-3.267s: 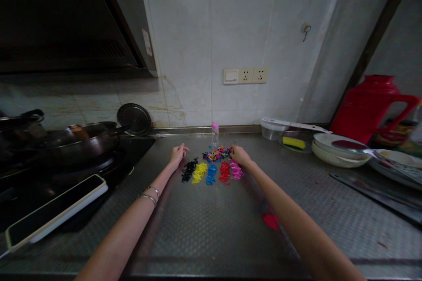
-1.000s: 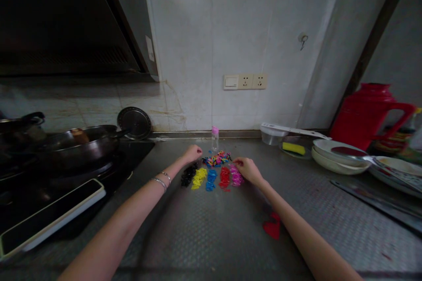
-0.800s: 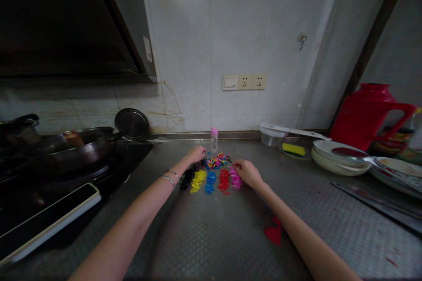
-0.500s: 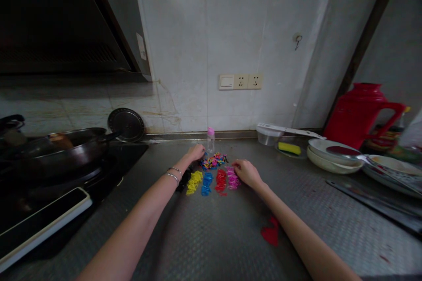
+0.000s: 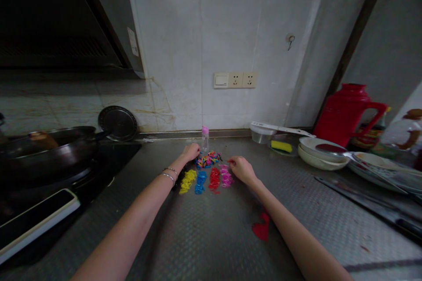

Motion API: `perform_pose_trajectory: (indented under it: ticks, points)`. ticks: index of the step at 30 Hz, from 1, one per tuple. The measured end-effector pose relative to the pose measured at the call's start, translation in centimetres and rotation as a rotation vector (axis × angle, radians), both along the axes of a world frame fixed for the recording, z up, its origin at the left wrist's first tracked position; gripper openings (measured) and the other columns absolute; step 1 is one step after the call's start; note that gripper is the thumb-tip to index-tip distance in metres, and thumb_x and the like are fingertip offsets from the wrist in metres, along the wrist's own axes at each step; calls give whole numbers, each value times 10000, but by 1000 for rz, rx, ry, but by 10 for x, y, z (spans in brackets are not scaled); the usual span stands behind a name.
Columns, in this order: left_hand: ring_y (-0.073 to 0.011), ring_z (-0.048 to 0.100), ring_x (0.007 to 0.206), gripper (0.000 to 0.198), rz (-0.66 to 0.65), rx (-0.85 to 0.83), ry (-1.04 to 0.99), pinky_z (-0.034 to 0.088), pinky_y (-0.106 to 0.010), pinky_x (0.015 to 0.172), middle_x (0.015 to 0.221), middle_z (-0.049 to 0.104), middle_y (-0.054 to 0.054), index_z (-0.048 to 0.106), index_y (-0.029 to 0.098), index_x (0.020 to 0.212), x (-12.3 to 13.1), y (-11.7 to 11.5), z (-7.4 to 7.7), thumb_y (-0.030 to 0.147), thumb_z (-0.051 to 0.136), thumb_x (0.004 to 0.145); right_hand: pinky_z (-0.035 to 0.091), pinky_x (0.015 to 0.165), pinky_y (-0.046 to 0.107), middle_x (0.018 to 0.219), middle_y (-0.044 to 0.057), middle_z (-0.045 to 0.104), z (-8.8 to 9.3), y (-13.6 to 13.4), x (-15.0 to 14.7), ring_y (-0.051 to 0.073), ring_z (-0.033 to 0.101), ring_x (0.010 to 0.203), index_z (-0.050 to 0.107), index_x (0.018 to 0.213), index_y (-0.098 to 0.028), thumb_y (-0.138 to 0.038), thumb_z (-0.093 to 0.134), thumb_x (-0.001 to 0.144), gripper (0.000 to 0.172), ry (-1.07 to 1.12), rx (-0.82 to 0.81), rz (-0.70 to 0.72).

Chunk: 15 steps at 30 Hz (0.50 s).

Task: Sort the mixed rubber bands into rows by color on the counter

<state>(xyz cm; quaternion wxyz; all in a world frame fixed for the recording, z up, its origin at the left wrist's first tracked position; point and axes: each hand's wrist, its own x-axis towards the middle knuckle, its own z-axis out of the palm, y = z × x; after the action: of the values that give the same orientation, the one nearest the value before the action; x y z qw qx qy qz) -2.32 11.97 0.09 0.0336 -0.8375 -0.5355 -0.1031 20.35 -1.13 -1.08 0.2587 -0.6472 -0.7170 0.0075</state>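
Small thin coloured bands lie in a mixed pile (image 5: 208, 159), with single-colour piles in front of it: yellow (image 5: 187, 181), blue (image 5: 200, 182), red (image 5: 214, 180) and pink (image 5: 226, 176). A black pile is mostly hidden behind my left wrist. At the mixed pile's left edge is my left hand (image 5: 191, 152), its fingers curled in; what they hold, if anything, is hidden. My right hand (image 5: 242, 169) is just beyond and right of the pink pile, fingertips pinched together on something too small to name. Behind the mixed pile stands a clear little bottle (image 5: 205, 140) with a pink cap.
To the left are a pan (image 5: 49, 147) on the stove and a phone-like white-edged slab (image 5: 36, 224). A red heart-shaped piece (image 5: 261, 227) lies by my right forearm. On the right are a yellow sponge (image 5: 281, 146), stacked bowls (image 5: 323, 158), a knife (image 5: 369, 204) and a red thermos (image 5: 346, 114).
The view has turned slightly right, so everything sits further left. My right hand has shifted a little away from the pink pile, toward the mixed pile. My left hand stays beside the mixed pile.
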Motion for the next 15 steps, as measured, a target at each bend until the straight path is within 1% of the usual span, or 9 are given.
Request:
perform_pose_trajectory:
  ticks: [4, 7, 11, 13, 15]
  points:
    - [-182, 587, 741, 222, -40, 32, -33, 401, -231, 613, 852, 653, -97, 679, 176, 761, -6, -5, 3, 209, 460, 734, 381, 759, 229, 966, 33, 642, 1, -1, 2, 161, 547, 916, 647, 921, -220, -194, 406, 772, 284, 6, 4, -8]
    - [-167, 575, 704, 223, -72, 26, -95, 390, -225, 608, 800, 654, -83, 684, 170, 758, -13, -7, 7, 199, 467, 718, 376, 775, 226, 965, 38, 641, 1, -1, 3, 157, 545, 921, 646, 935, -216, -197, 406, 779, 287, 13, -1, -15]
    - [-149, 561, 681, 218, -223, -6, -190, 384, -216, 632, 754, 651, -66, 692, 143, 751, -27, -16, 14, 197, 487, 700, 370, 788, 227, 967, 46, 638, -1, 1, 5, 158, 541, 928, 646, 936, -213, -202, 415, 774, 282, 21, -15, -32]
    - [-144, 555, 680, 214, -286, -26, -234, 382, -212, 635, 753, 650, -63, 696, 135, 748, -34, -26, 17, 210, 503, 694, 371, 784, 229, 958, 49, 640, -2, 2, 6, 160, 544, 923, 648, 927, -214, -200, 420, 766, 280, 18, -18, -31]
    - [-137, 548, 665, 210, -312, -51, -279, 377, -207, 623, 738, 647, -57, 698, 132, 744, -39, -39, 18, 220, 515, 694, 373, 777, 229, 950, 51, 641, -2, 3, 8, 162, 546, 920, 648, 924, -214, -197, 422, 760, 280, 17, -17, -29]
